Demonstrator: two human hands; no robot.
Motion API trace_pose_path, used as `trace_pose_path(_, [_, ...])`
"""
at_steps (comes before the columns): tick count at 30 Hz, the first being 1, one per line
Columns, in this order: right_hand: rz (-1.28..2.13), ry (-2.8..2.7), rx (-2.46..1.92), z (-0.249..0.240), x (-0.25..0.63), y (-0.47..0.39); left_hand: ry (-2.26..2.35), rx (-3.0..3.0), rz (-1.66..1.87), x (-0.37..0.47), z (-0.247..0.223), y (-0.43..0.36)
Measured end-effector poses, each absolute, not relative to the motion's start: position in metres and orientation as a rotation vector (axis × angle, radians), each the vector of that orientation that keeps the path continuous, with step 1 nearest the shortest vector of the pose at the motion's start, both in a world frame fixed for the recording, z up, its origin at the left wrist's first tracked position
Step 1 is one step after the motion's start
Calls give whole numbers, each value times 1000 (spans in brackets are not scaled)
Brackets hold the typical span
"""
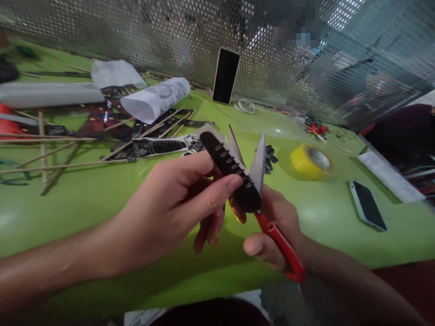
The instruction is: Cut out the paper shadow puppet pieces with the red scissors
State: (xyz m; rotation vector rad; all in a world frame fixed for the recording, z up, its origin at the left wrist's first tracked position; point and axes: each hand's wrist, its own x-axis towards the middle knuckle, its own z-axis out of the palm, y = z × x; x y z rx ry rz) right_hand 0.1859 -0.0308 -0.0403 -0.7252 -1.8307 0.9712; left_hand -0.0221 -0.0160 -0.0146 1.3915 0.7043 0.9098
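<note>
Between thumb and fingers, my left hand (183, 194) pinches a black paper cutout (231, 174), a strip with rounded ends and a row of small pale loop marks along one side. Red-handled scissors (285, 251) are in my right hand (278, 217), my thumb beside the lower handle. Their blades (258, 158) point up and stand apart, one in front of the other, close to the cutout's lower right end. Whether the blades touch the paper I cannot tell. Part of my right hand's fingers is hidden behind the cutout.
On the green table (102, 244), wooden sticks (61, 167), a rolled printed sheet (158, 97) and dark cut pieces crowd the left. Yellow tape (310, 160) and a phone (367, 206) lie at right. Another phone (226, 74) leans on the perforated metal screen (170, 40) behind.
</note>
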Motion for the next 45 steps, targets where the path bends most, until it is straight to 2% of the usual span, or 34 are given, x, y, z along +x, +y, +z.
trace_pose_path(5, [998, -1848, -714, -42, 188, -28, 661, 1418, 915, -24, -14, -13])
trace_pose_path(11, [830, -1945, -889, -45, 191, -25, 673, 1410, 991, -19, -16, -11])
trace_pose_path(15, [831, -1966, -960, -44, 191, -25, 724, 1383, 1066, -17, -15, -13])
trace_pose_path(28, [838, -2019, -972, -34, 195, -26, 940, 1471, 1055, -20, -2, -15])
trace_pose_path(45, [895, -1969, -872, -33, 195, -25, 936, 1498, 1055, -16, 0, -12])
